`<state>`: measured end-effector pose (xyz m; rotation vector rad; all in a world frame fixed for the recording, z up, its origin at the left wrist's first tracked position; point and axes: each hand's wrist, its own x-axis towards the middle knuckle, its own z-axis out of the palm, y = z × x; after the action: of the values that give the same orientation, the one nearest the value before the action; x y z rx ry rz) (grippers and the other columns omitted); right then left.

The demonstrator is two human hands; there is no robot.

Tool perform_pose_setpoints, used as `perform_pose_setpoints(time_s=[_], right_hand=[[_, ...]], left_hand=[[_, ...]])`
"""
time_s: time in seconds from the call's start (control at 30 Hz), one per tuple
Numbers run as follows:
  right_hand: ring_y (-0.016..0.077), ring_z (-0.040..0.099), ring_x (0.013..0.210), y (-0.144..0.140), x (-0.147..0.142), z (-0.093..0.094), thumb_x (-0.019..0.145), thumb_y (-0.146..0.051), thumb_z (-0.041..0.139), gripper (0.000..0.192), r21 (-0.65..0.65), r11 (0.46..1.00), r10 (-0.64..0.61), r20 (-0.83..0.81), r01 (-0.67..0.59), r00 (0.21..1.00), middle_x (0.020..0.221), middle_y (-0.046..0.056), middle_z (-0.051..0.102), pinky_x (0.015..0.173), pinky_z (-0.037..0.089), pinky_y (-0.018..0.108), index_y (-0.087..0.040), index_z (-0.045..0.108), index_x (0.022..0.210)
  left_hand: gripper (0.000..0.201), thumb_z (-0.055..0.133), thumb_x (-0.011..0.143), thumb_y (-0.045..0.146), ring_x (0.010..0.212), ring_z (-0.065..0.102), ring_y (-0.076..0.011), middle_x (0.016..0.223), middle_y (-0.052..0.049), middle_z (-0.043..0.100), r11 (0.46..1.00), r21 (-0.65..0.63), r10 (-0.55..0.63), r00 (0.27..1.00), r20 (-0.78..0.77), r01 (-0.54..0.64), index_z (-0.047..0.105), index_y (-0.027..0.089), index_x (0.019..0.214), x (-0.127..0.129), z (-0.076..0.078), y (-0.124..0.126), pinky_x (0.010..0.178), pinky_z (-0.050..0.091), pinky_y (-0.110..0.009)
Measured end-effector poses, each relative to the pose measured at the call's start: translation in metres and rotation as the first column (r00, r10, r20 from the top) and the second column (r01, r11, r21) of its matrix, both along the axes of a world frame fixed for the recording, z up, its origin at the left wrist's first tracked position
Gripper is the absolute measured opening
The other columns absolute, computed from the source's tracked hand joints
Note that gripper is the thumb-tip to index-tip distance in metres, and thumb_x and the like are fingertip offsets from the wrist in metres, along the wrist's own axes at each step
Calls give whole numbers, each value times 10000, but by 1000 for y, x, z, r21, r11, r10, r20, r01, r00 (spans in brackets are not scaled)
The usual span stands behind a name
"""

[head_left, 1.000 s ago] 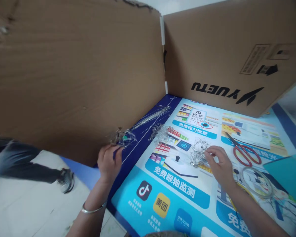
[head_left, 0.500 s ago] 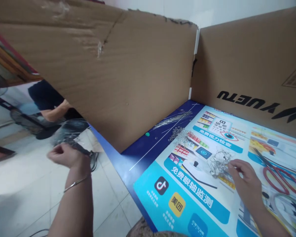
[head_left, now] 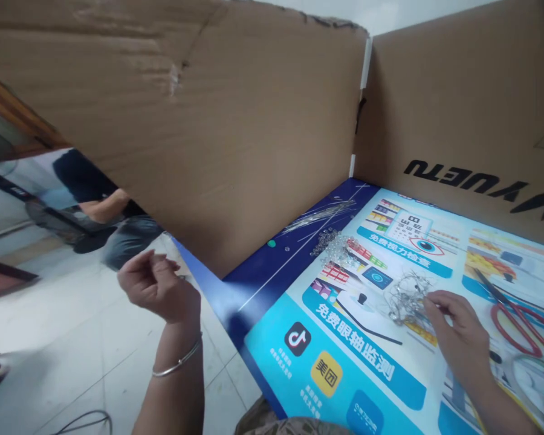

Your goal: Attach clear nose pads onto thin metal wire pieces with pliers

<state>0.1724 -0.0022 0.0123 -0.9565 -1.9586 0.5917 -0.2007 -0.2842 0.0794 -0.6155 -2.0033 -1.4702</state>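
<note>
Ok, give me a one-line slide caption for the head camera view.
Right hand fingers a tangle of wire pieces on a poster-covered table; left hand hangs off its edge.

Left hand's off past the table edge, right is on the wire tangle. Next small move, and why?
Probably bring the left hand over the table to the wire tangle. It looks empty, fingers loosely curled above the floor, while the right hand touches the tangle alone; a second grip would likely steady it.

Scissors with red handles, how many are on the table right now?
1. The red-handled scissors lie at the table's right edge, just beyond the right hand, beside a clear ring; more could lie outside the view.
</note>
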Motion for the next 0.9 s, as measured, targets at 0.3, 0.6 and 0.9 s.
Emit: perform_pose_setpoints(time_s=[0.3, 0.6, 0.9], right_hand=[[194, 521, 889, -5, 0, 3, 840, -275, 497, 107, -8, 998, 61, -51, -61, 997, 893, 56, 563, 783, 450, 371, -216, 584, 817], [194, 513, 895, -5, 1, 5, 831, -237, 506, 77, -24, 996, 80, -112, -83, 991, 897, 54, 561, 806, 442, 382, -227, 582, 839], [197, 513, 916, -2, -1, 4, 827, -203, 518, 72, -43, 993, 111, -62, -114, 992, 897, 53, 551, 825, 437, 382, -233, 572, 862]], left_hand=[[89, 555, 795, 164, 753, 589, -144, 839, -24, 625, 486, -271, -843, 528, 103, 830, 618, 197, 850, 145, 24, 138, 677, 474, -269], [139, 485, 827, 249, 676, 573, -134, 758, -8, 628, 170, -281, -823, 293, 488, 945, 606, 205, 881, 179, -16, 227, 607, 445, -230], [152, 529, 801, 318, 559, 496, -96, 658, 21, 551, 238, -66, -702, 219, 678, 969, 586, 178, 815, 150, -42, 238, 509, 370, -193]])
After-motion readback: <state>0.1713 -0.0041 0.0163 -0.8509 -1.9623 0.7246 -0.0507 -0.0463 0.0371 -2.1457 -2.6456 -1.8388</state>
